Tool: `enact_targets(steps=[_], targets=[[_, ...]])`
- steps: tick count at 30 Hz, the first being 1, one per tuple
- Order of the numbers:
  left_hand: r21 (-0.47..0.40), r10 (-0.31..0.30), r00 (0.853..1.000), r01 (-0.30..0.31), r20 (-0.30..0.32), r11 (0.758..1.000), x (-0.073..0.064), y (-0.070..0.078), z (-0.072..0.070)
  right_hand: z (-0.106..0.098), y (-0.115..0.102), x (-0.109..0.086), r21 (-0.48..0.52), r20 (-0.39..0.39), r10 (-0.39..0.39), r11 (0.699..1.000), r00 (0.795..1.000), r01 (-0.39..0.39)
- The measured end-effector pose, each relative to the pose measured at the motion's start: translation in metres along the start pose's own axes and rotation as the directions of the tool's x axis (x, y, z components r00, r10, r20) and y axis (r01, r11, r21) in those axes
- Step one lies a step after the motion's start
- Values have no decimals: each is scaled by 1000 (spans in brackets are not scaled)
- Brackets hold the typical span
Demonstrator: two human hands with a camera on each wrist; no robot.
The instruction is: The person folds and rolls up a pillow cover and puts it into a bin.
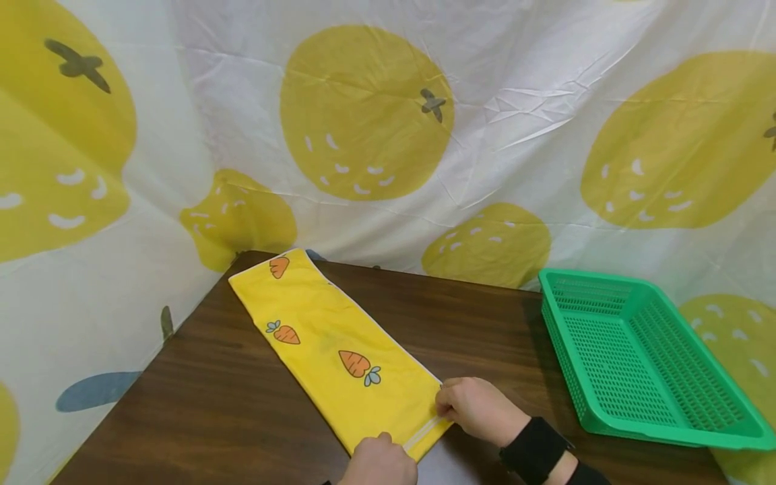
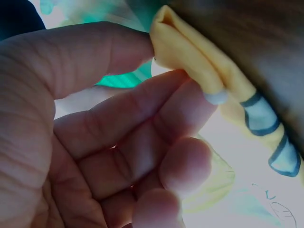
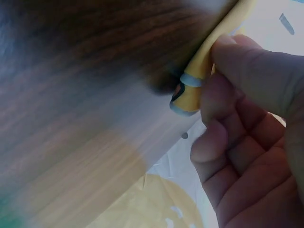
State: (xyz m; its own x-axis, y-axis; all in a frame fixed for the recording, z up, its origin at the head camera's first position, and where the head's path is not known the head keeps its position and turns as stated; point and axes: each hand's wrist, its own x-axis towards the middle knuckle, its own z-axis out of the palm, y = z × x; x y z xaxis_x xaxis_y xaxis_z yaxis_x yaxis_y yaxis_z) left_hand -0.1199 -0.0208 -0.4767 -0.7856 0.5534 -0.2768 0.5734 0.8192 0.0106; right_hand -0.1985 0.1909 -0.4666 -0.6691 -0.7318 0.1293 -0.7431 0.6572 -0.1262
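Note:
A yellow cloth (image 1: 321, 337) printed with orange carrots lies folded into a long strip, slanting from the table's far left corner to the near edge. White trim runs along its right side. Its near end is turned over in a narrow band with a white hem. My left hand (image 1: 380, 461) grips the near left corner; in the left wrist view, thumb and index finger pinch the layered cloth (image 2: 190, 52), other fingers loosely curled. At the near right corner my right hand (image 1: 481, 409) pinches the cloth edge (image 3: 192, 97) between thumb and index finger, as the right wrist view shows.
To the right, a green plastic basket (image 1: 612, 364) with perforated walls stands on the dark wooden table (image 1: 200, 397). A white curtain (image 1: 515, 162) with big yellow fruit prints hangs behind and at the left. A black band (image 1: 533, 448) wraps the right wrist.

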Motion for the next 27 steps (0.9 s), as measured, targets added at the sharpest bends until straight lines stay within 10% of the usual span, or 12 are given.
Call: enact_targets(steps=[16, 27], targets=[[-111, -32, 998, 25, -57, 993, -9, -18, -8, -6, -10, -5, -21, 117, -7, 1000, 993, 10], [-237, 9, 981, -56, -196, 970, -1, -36, 23, 6, -12, -5, -260, -133, -199, 952, 971, 160]])
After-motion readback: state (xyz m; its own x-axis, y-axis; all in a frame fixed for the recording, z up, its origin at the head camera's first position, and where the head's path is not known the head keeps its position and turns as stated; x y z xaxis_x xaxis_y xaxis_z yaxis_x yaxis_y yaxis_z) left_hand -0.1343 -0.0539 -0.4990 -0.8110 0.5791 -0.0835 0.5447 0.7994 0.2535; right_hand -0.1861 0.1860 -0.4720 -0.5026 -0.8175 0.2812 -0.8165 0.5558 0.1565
